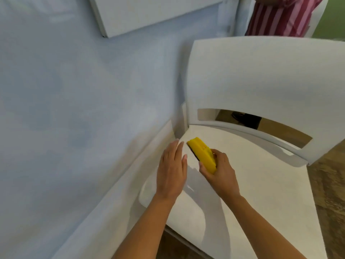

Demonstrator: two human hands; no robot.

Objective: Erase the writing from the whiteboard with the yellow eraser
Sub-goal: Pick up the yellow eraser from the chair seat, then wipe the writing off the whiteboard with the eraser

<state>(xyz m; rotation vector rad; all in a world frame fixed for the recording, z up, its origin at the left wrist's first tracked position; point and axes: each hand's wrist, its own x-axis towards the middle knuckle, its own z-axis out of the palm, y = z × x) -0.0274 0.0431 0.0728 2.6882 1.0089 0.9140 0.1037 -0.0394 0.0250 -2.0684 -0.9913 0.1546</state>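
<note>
My right hand point(221, 172) grips the yellow eraser point(202, 155), held tilted above a white chair seat point(242, 184), its dark felt face turned toward the left. Just left of the eraser, my left hand point(172, 171) hovers flat with fingers together and holds nothing. The whiteboard point(149, 14) hangs on the pale blue wall at the top of the view; only its lower corner shows, and no writing is visible on that part.
A white plastic chair point(261, 75) with a slotted backrest stands against the pale blue wall point(65, 109). A person in a red-and-white striped shirt point(280, 15) stands behind the chair at top right. Wooden floor point(328, 193) shows at the right.
</note>
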